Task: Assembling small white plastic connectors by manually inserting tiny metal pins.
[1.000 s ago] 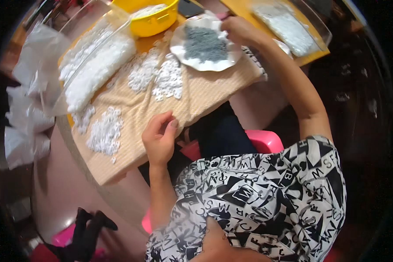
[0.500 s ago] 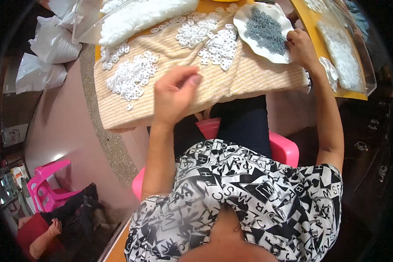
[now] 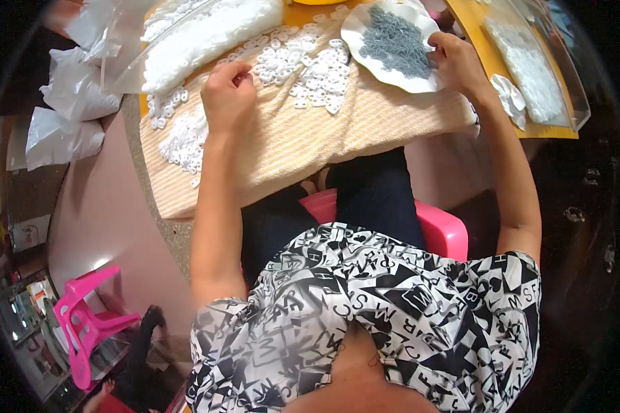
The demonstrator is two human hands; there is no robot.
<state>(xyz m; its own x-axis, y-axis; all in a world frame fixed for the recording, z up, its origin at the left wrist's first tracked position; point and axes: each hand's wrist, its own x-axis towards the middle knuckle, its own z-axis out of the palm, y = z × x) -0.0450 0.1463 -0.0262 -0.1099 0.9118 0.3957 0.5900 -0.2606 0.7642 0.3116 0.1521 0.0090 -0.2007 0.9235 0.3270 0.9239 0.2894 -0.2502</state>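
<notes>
My left hand (image 3: 229, 95) is closed over the striped tan cloth (image 3: 282, 151), between two heaps of small white oval plastic parts with holes. One heap of white parts (image 3: 184, 143) lies to its left, partly behind my wrist, and another heap (image 3: 324, 76) to its right. Whatever its curled fingers hold is hidden. At the right rim of a white wavy-edged plate (image 3: 415, 84), my right hand (image 3: 456, 63) pinches its fingertips together beside a mound of small grey screw-like pieces (image 3: 396, 45). I cannot make out what is between those fingertips.
A clear bin of white parts (image 3: 213, 41) stands at the far left of the table. On the right, another clear bin (image 3: 530, 76) sits near a crumpled white piece (image 3: 508, 100). White bags (image 3: 79, 89) and a pink stool (image 3: 89, 316) are to the left, near another person.
My left hand has moved left and farther away over the cloth. My right hand stays at the plate's rim. The whole view has shifted slightly, and the person at lower left shows less.
</notes>
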